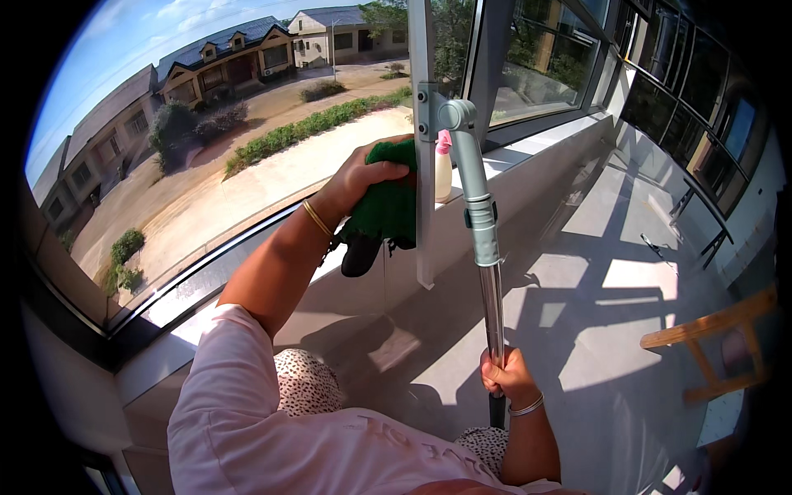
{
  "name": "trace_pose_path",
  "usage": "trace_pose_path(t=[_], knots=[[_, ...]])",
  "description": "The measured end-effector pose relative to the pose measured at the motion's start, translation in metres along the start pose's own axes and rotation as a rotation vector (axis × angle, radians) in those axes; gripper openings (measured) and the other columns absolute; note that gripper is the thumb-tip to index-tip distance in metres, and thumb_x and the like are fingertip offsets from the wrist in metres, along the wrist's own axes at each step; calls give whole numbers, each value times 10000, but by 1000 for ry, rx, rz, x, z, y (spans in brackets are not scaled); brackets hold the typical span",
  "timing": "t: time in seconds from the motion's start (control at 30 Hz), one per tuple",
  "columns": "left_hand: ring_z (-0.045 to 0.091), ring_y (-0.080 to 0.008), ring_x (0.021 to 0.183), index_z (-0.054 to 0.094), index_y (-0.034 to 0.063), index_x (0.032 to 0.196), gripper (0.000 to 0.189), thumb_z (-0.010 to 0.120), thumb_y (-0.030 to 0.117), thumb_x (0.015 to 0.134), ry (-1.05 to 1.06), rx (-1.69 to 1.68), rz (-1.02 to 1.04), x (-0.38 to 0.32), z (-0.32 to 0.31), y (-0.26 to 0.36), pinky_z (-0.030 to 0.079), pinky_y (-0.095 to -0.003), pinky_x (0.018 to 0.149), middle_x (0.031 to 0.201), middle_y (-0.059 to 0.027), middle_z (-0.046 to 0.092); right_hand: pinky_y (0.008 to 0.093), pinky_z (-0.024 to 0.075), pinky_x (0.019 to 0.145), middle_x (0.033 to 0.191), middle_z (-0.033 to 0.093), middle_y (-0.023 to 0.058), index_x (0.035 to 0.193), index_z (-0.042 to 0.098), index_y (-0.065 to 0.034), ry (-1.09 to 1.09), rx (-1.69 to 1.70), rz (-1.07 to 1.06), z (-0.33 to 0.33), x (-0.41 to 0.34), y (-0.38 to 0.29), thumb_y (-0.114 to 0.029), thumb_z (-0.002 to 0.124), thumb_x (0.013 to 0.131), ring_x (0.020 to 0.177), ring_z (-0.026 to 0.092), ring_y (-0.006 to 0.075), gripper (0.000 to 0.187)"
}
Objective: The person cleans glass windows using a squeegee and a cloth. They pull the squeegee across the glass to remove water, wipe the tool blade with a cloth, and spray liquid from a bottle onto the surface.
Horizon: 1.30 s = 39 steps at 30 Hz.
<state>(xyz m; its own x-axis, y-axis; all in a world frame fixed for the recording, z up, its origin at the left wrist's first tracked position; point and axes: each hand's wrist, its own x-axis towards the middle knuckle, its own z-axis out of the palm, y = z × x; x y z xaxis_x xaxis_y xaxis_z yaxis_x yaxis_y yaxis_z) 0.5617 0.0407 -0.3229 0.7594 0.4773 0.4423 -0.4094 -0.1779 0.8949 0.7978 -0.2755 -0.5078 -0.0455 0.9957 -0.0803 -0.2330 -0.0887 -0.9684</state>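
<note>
My left hand (371, 170) grips a green cloth (387, 207) against the flat head (425, 204) of a long-handled cleaning tool. A dark, rounded piece hangs below the cloth; what it belongs to is unclear. The head stands upright, joined by a grey plastic swivel joint to the tool's pole (492, 297). My right hand (504, 371) is closed around the metal part of the pole, just above its black lower end. Behind the head and the joint, a spray bottle with a pink trigger (443, 170) stands on the white window sill, partly hidden.
A large window (278, 154) fills the left side, its white sill (532, 139) running along the wall. At the right stand a wooden frame (699, 331), perhaps a stool or ladder, and a dark metal rail (708, 204). A thin object (651, 245) lies on the sunlit floor.
</note>
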Motion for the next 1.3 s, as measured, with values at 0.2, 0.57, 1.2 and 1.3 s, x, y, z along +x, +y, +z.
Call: trace_pose_path(t=[0.2,0.57,1.2,1.3], knots=[[678,-180,872,636,-28,1143,328,693,125,858,55,-345,-135,-8,56,-50,569,-333,818,994,-93,683,272,518,682,943,626,53,1250,480,-2,157,-151,-130,10,13,2,-87,701,897,776,625,121,426],[687,-162,848,646,-33,1161,353,720,112,848,129,-129,-284,-12,93,-63,579,-314,810,1017,-94,696,380,534,769,1041,671,194,1312,384,17,502,-870,-206,25,25,2,-254,791,857,899,693,302,668],[690,-218,847,616,5,1156,319,709,164,895,388,-277,-62,35,48,-10,604,-368,740,996,-108,677,392,420,501,545,449,61,806,562,-51,847,-944,-379,-2,22,10,-106,766,812,480,479,264,211],[684,-239,830,605,11,1116,291,696,188,903,499,-270,48,42,29,14,601,-386,721,981,-115,667,383,419,497,532,440,66,763,542,-45,799,-943,-363,-3,19,12,-110,761,815,463,451,260,234]])
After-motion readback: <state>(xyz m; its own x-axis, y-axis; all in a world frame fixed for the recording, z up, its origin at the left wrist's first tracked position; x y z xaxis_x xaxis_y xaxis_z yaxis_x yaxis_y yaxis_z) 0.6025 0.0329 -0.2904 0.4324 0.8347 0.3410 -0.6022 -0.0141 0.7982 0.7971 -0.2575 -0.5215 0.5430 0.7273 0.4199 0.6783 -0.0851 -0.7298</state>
